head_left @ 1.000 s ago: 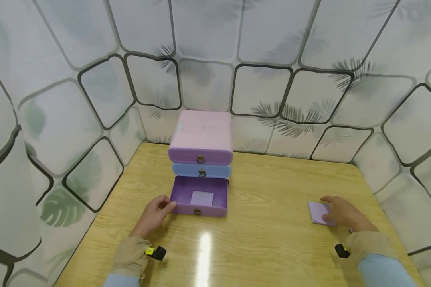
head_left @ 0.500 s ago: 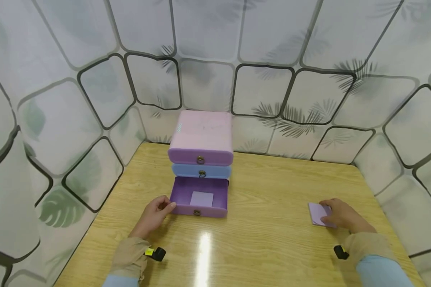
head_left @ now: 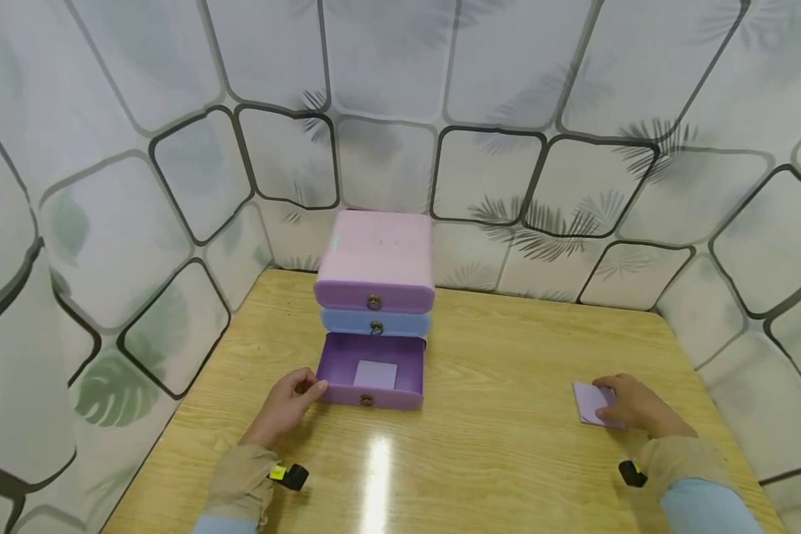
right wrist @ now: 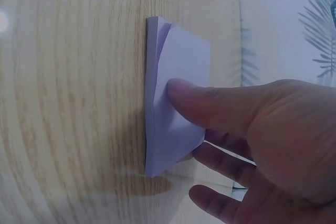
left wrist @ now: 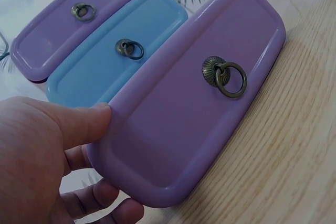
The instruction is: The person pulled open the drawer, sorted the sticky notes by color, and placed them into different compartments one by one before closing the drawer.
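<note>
My left hand (head_left: 284, 402) pinches the left corner of the purple bottom drawer (head_left: 395, 398), which stands pulled out of a small desktop drawer unit (head_left: 379, 248). In the left wrist view the thumb lies on the rim of the drawer front (left wrist: 173, 114), beside its brass ring pull (left wrist: 224, 77). Inside the drawer lies a square lilac paper pad (head_left: 375, 375). Over on the right, my right hand (head_left: 642, 408) grips a second lilac paper pad (right wrist: 184, 98) resting on the table. Its thumb presses the top sheet, lifted along one side; the fingers are partly hidden at the far edge.
Above the drawn-out drawer, the blue middle drawer (head_left: 347, 322) and the purple top drawer (head_left: 340, 295) are closed. The wooden table (head_left: 494, 460) meets patterned cloth walls (head_left: 487, 174) at the back and sides.
The right hand's fingers have drawn in around the edge of the pad, index finger now bent closer. The left hand and the drawer have stayed put.
</note>
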The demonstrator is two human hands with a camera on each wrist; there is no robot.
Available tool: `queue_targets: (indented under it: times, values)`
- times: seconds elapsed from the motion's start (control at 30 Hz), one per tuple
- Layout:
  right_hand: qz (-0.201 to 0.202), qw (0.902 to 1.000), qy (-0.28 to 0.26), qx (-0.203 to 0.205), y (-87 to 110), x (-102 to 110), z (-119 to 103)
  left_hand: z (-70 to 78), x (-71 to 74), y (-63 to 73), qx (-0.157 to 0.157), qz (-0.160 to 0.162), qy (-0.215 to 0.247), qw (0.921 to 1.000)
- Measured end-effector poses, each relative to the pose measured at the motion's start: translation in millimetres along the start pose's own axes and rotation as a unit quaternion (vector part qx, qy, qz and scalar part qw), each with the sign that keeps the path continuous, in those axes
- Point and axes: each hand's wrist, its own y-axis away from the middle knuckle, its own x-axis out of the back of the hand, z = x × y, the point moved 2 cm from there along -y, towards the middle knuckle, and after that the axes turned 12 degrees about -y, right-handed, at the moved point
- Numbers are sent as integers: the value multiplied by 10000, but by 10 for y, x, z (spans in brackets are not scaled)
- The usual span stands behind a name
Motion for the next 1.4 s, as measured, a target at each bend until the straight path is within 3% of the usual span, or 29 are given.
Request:
queue_targets:
  times: [0.8,1.4]
  values:
    - [-83,9994,-241,-217,0,-7,21,-13,-3,-10,13,61,-36,10000]
    - [-6,9995,-259,-155,10,-23,72,31,1,25,87,19,10,10000]
